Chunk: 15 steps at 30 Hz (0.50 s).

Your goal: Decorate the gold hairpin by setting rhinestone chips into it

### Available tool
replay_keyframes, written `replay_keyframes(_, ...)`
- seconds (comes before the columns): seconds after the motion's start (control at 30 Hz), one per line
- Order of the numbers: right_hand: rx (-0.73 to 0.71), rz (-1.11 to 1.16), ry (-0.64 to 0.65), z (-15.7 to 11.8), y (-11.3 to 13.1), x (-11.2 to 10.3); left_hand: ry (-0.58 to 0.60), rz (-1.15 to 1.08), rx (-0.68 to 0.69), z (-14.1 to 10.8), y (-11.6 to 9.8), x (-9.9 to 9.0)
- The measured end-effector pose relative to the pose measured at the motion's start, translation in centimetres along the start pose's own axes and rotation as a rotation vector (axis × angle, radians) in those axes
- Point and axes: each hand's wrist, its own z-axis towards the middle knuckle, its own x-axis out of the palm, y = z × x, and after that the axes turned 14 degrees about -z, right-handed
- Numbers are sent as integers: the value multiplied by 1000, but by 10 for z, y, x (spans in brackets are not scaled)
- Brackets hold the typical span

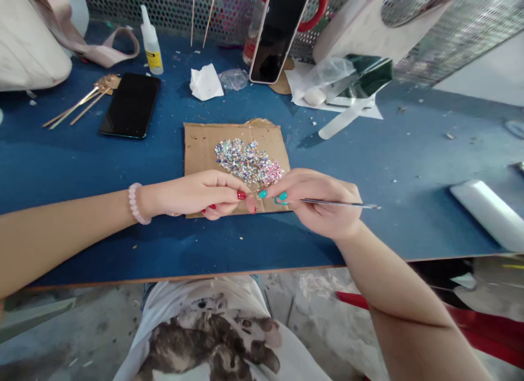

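My left hand (213, 194), red-nailed and wearing a pink bead bracelet (138, 203), is closed in a pinch at the front of a cardboard sheet (200, 146). What it pinches is too small to make out; a thin gold-coloured bit shows at its fingertips. Close by on the right, my right hand (323, 201), with teal nails, grips a slim metal stick tool (344, 203) whose rear end sticks out to the right. The fingertips of both hands nearly meet. Behind them on the cardboard lies a pile of sparkling rhinestones (243, 158), silvery-blue with a pink patch (273, 172).
Behind the cardboard are a crumpled tissue (206, 83), a glue bottle (152, 45), a black phone (131, 105) and gold hair sticks (88, 99). A second phone (279, 34) leans upright near plastic bags (344, 81). A pale case (489, 212) lies far right.
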Motion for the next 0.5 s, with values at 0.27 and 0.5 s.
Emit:
replay_keyframes(0.27,19,12,9,0,-1,-1,20,-18,-3,1,1,-2)
replay_keyframes(0.5,27,31,18,0,-1,0,48,-31,7,1,2,-4)
